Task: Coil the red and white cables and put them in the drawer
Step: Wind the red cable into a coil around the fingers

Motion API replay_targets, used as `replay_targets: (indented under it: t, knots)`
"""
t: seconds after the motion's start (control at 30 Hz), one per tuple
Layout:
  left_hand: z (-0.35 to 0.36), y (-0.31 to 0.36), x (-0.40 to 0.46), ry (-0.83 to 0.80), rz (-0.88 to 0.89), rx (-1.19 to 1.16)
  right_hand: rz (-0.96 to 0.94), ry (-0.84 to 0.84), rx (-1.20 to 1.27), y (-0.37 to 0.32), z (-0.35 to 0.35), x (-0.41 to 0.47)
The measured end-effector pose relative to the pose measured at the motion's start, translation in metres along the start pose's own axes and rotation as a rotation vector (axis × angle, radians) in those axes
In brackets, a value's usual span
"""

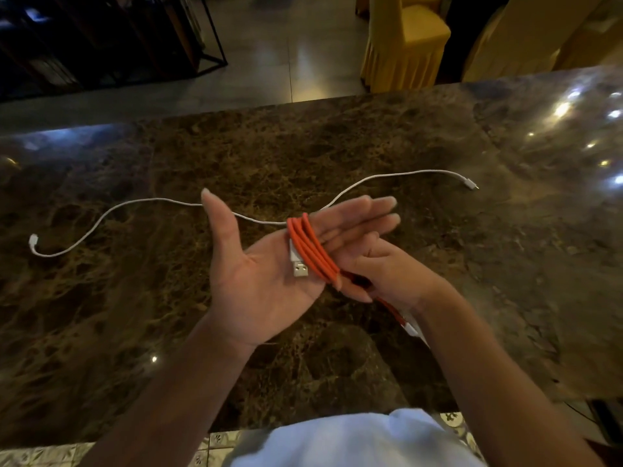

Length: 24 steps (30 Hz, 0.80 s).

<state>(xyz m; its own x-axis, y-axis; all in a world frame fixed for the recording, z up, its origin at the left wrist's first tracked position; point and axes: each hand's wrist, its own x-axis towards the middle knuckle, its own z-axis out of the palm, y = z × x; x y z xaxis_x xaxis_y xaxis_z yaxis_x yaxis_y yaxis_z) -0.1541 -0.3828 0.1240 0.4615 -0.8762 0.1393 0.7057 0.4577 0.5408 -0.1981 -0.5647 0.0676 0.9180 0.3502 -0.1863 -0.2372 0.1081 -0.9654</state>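
My left hand (269,264) is held palm up above the marble counter, fingers straight. The red cable (312,251) is wound in several loops round those fingers, and its silver USB plug (299,266) lies on the palm. My right hand (381,267) sits just under and to the right of the left fingers, pinching the loose red end, whose white connector (411,328) hangs below the wrist. The white cable (161,200) lies stretched out across the counter behind my hands, one plug at far left (33,239), the other at the right (470,183).
The dark brown marble counter (168,298) fills the view. Beyond its far edge are a tiled floor, a yellow covered chair (404,38) and a black metal frame (209,38) at left. No drawer is in sight.
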Motion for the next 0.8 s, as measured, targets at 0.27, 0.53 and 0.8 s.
replay_targets:
  t: [0.27, 0.53, 0.8]
  knots:
    - [-0.017, 0.018, 0.002, 0.243, 0.182, 0.064, -0.054, 0.078, -0.367, -0.001, 0.009, -0.018]
    - [0.013, 0.018, 0.001, 0.175, 0.156, -0.133, -0.105, 0.461, -0.511, 0.028, 0.018, 0.001]
    - [0.012, -0.001, 0.005, 0.139, 0.051, -0.11, -0.127, 0.499, -0.374, 0.057, 0.004, 0.025]
